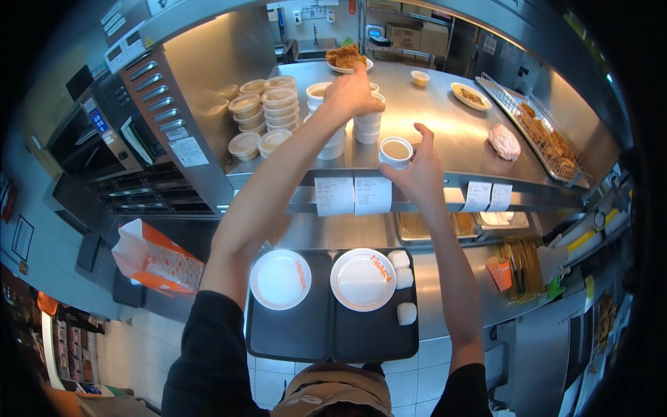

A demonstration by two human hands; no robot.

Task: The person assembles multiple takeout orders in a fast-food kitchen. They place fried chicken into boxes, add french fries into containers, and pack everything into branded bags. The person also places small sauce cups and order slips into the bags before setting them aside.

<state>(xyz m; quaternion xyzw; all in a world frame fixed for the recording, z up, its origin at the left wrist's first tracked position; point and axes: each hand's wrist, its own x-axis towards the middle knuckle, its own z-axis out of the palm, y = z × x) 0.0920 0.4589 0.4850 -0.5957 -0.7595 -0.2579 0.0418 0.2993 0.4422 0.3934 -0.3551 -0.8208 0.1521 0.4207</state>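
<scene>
My right hand (420, 167) has its thumb and fingers around a small white ribbed cup (396, 153) of tan liquid, at the front edge of the steel shelf. The index finger points up off the cup. My left hand (351, 96) reaches over stacked white cups (367, 128), its thumb and index finger spread apart; the other fingers are hidden. Past its fingertip is a plate of fried chicken (345, 57). Left of the stacks stand several lidded tubs (280, 104). Below, two white plates (281, 279) (363, 279) sit on dark trays (288, 337).
Paper slips (353, 196) hang from the shelf edge. At right are a wrapped bundle (504, 142), an oval dish of food (471, 96) and a wire rack of fried pieces (545, 135). White wrapped items (406, 313) lie on the right tray. An orange-and-white bag (156, 257) stands at left.
</scene>
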